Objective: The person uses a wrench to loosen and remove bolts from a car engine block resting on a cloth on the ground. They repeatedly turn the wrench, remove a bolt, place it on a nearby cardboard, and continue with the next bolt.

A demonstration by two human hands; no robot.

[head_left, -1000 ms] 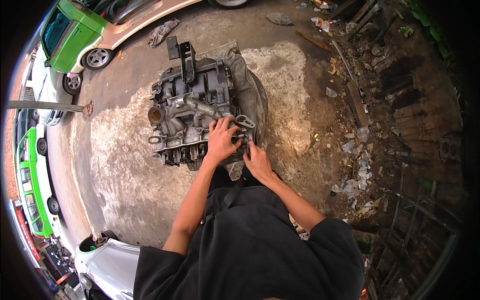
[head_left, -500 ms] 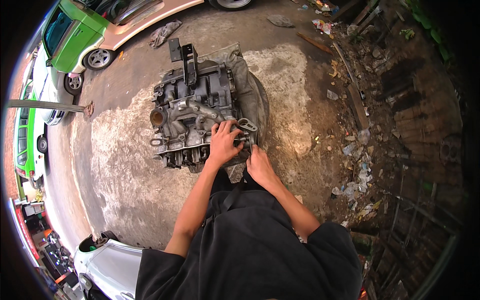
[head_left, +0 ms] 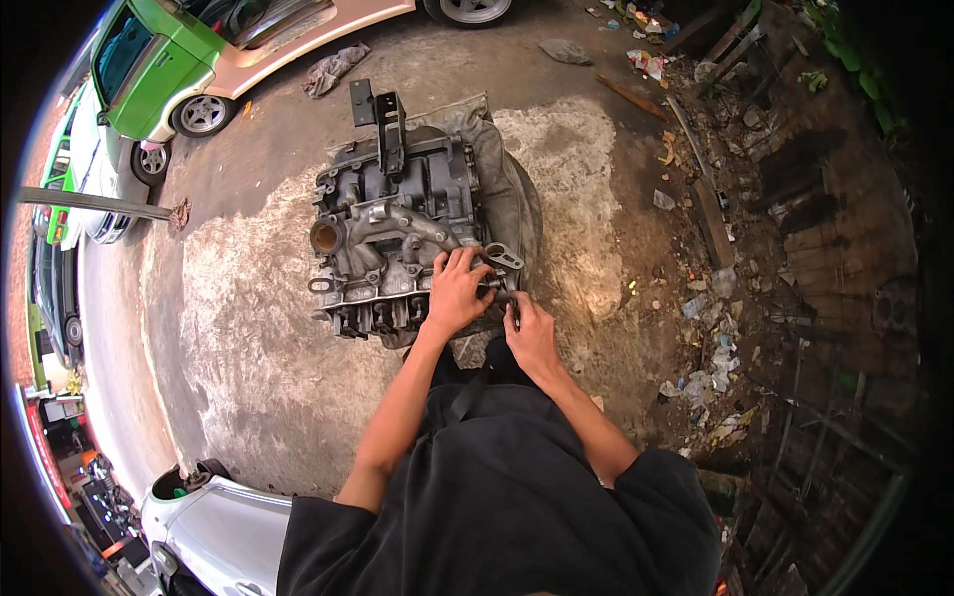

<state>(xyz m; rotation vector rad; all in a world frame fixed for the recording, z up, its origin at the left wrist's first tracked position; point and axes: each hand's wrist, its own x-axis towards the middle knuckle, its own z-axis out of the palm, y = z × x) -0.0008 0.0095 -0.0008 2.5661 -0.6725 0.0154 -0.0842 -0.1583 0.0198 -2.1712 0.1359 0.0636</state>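
Note:
A grimy metal engine [head_left: 437, 179] lies on grey cloth [head_left: 516, 189], with a cast intake pipe [head_left: 388, 223] across it and a black bracket [head_left: 388, 139] standing at its far end. My left hand [head_left: 459, 291] is curled on the engine's near right corner, fingers gripping around a small metal fitting beside a slotted lifting bracket [head_left: 504, 256]. Just right and below, my right hand [head_left: 531, 333] has its fingertips closed at a small dark part on that corner; they hide what exactly it is.
A green and cream vehicle [head_left: 149, 74] is parked at upper left, a silver car [head_left: 219, 526] at lower left. A post [head_left: 99, 200] juts in from the left. Litter [head_left: 696, 387], boards [head_left: 711, 214] and dark rusty sheeting [head_left: 835, 248] line the right side; a rag [head_left: 333, 70] lies beyond the engine.
The engine and both hands appear slightly lower and farther right in the view. My right fingers have shifted a little at the corner part; my left hand keeps its place on the engine.

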